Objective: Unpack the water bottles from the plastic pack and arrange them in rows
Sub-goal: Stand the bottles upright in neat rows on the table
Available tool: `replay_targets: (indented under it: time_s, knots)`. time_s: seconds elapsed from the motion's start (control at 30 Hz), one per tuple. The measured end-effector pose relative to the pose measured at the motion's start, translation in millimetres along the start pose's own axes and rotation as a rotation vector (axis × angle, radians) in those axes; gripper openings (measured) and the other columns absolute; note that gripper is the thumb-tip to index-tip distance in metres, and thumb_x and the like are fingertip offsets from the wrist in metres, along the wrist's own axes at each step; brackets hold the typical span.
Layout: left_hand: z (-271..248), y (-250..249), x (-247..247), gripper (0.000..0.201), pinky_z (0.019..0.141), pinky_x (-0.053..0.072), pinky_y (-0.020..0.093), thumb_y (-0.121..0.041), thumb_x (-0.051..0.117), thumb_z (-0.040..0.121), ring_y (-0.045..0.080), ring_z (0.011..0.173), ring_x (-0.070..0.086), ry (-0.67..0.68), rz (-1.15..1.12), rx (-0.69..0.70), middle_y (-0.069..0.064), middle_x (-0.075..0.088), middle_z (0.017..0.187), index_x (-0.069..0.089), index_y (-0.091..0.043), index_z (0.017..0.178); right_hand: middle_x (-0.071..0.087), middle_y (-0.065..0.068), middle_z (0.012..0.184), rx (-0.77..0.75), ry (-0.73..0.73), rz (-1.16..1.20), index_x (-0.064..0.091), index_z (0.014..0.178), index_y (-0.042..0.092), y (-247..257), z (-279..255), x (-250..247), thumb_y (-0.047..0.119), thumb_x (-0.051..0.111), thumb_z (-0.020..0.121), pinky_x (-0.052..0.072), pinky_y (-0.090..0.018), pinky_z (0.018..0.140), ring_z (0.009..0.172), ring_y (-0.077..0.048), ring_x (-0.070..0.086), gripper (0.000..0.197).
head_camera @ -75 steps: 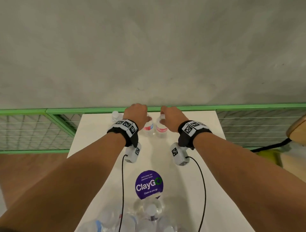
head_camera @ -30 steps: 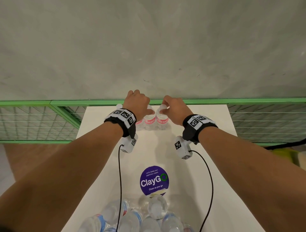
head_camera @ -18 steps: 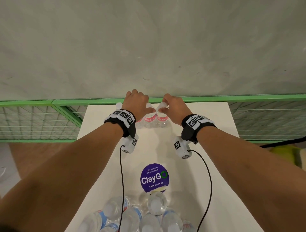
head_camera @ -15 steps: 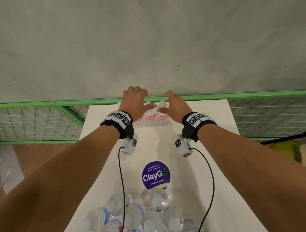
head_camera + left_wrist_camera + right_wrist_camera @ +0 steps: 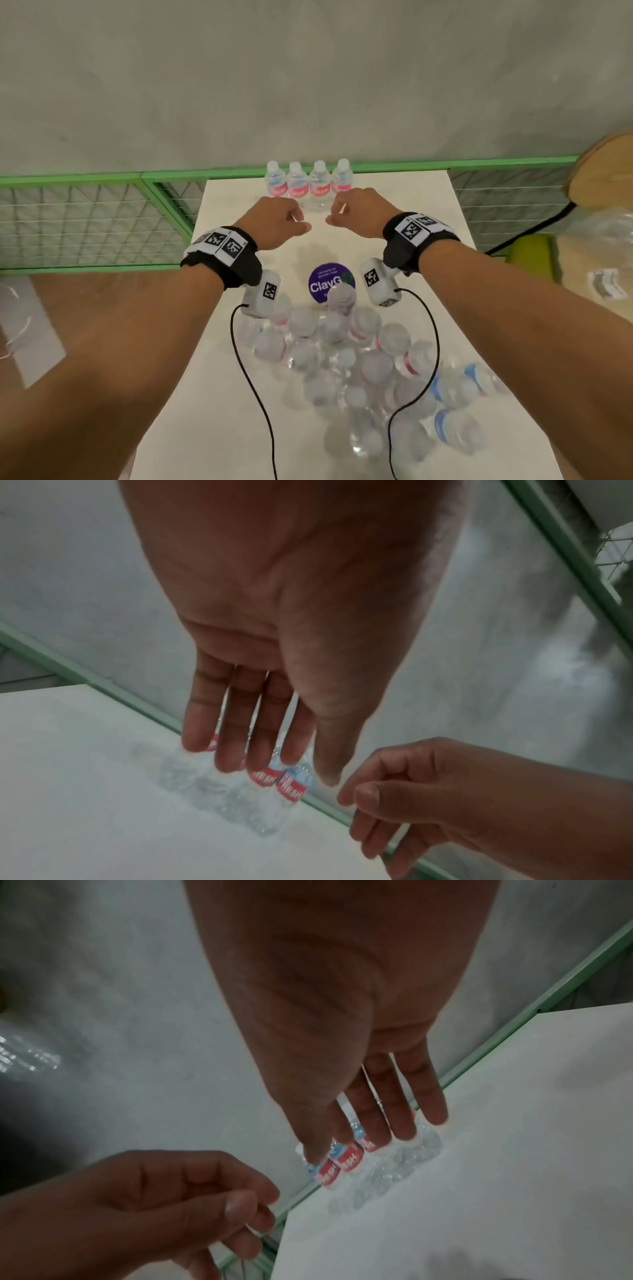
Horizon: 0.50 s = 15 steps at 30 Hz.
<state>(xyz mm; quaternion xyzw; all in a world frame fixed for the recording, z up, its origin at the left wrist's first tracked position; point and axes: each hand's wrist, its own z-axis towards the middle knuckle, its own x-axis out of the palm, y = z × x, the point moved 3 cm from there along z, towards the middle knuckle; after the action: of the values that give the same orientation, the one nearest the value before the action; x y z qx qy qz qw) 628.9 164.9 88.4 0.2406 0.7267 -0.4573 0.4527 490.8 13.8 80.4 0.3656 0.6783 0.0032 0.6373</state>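
Several small clear water bottles with red labels (image 5: 308, 185) stand upright in one row at the far edge of the white table (image 5: 404, 195). My left hand (image 5: 281, 222) and right hand (image 5: 356, 216) hover side by side just in front of that row, apart from it, fingers relaxed and holding nothing. The left wrist view shows my left hand (image 5: 274, 723) above the bottles (image 5: 291, 788). The right wrist view shows my right hand (image 5: 359, 1110) over the same bottles (image 5: 349, 1162). The opened plastic pack (image 5: 342, 359), still holding many bottles, lies on the near half of the table.
A purple round ClayGo sticker (image 5: 325, 284) lies between the hands and the pack. A green wire-mesh railing (image 5: 85, 219) runs behind and left of the table. A wooden seat (image 5: 603, 168) and a clear bag (image 5: 599, 240) sit at the right. Wrist cables (image 5: 253, 383) trail over the table.
Both hands have let go of the bottles at the far edge and drawn back toward me. The row now stands fully uncovered, and more of the pack is in view.
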Motion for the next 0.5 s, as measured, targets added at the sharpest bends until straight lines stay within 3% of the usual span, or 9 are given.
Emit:
replay_targets:
  time_s: [0.1,0.23,0.37,0.5]
  knots:
    - [-41.3,15.8,25.0,0.038,0.087,0.045,0.028,-0.048,0.066,0.088,0.018,0.100,0.059,0.135,0.069,-0.035,-0.001,0.066,0.108,0.068,-0.019,0.113,0.064,-0.001,0.106,-0.004,0.161,-0.135,0.070,0.105,0.017,19.6,-39.9,26.9,0.046,0.063,0.091,0.049,-0.034,0.088,0.101,-0.023,0.060,0.033]
    - [-82.4,32.1,51.2,0.037,0.089,0.046,0.028,-0.039,0.071,0.086,0.020,0.104,0.061,0.238,0.097,-0.075,0.000,0.067,0.112,0.067,-0.022,0.118,0.067,-0.006,0.117,-0.001,0.260,-0.263,0.071,0.108,0.013,31.6,-77.2,55.9,0.042,0.062,0.092,0.051,-0.038,0.091,0.104,-0.028,0.062,0.034]
    - [-103.1,33.8,62.7,0.035,0.092,0.049,0.031,-0.029,0.076,0.081,0.021,0.106,0.061,0.194,0.143,-0.047,0.002,0.065,0.119,0.070,-0.021,0.115,0.062,-0.007,0.125,0.010,0.231,-0.309,0.064,0.119,0.015,33.2,-99.2,69.2,0.034,0.062,0.091,0.046,-0.033,0.088,0.111,-0.027,0.057,0.033]
    - [-109.8,32.6,68.6,0.039,0.090,0.050,0.034,-0.025,0.078,0.078,0.024,0.109,0.058,0.126,0.191,-0.047,0.005,0.061,0.120,0.068,-0.022,0.115,0.064,-0.011,0.117,0.012,0.159,-0.327,0.060,0.118,0.012,34.9,-109.5,76.1,0.029,0.060,0.091,0.046,-0.033,0.079,0.104,-0.031,0.059,0.032]
